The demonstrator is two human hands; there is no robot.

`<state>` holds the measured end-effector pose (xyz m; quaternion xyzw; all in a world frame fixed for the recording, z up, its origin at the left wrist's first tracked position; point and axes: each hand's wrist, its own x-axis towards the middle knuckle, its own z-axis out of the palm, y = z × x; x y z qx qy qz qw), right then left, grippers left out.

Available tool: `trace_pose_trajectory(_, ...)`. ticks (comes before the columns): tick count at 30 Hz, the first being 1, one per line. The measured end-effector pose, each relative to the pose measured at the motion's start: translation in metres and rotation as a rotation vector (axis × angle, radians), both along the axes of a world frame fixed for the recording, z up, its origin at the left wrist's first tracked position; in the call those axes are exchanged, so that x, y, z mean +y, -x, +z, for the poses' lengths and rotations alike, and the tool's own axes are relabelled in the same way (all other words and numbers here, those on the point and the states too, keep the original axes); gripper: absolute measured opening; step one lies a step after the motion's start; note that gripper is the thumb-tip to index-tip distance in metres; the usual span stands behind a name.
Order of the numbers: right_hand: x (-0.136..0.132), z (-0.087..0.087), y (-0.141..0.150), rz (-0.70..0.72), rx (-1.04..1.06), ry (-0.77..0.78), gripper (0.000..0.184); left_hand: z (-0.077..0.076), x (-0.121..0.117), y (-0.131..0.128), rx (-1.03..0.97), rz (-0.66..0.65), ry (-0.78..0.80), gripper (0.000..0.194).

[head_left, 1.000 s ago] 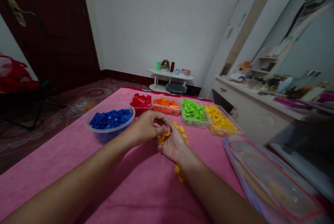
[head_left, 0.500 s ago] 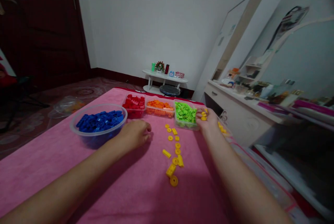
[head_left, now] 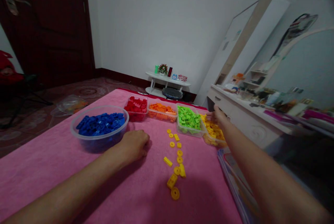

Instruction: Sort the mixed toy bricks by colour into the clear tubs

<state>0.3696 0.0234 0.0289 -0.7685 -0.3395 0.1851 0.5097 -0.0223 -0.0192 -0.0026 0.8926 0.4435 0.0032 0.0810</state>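
Observation:
My left hand point(head_left: 135, 144) rests on the pink cloth point(head_left: 146, 189), fingers curled in and nothing visible in them. Beside it stands a round clear tub point(head_left: 100, 137) of blue toy bricks. My right hand point(head_left: 214, 115) is over the clear container of yellow bricks point(head_left: 215, 131) at the table's right edge. Its fingers look apart, thumb raised, somewhat blurred, with no brick visible between them. Between my hands a loose line of yellow pieces runs toward me, among them a yellow bar point(head_left: 168, 161), a yellow block point(head_left: 172, 181) and a yellow ring point(head_left: 175, 193).
Along the far edge sit clear containers of red bricks point(head_left: 137, 107), orange bricks point(head_left: 162, 110) and green bricks point(head_left: 188, 117). A clear plastic case point(head_left: 232, 182) lies along the right edge. Beyond are a white dresser point(head_left: 229, 109) and a low white stand point(head_left: 168, 78).
My right hand has moved right, from beside the green container to over the yellow one; the yellow pieces seen in it before no longer show. My left hand stays on the cloth. The view has shifted slightly.

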Motion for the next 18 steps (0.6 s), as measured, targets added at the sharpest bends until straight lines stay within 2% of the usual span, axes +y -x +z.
trace_pose_trajectory(5, 0.012, -0.007, 0.002, 0.081, -0.003, 0.164, 0.058, -0.005, 0.001, 0.000, -0.003, -0.007, -0.020, 0.023)
trace_pose_trajectory(12, 0.027, -0.015, -0.013, 0.001, -0.233, 0.147, 0.058, -0.007, 0.006, 0.002, -0.036, -0.036, 0.023, 0.021)
trace_pose_trajectory(18, 0.022, -0.018, -0.004, 0.064, -0.350, 0.203, 0.048, -0.012, 0.008, 0.002, -0.036, -0.044, 0.013, 0.022)
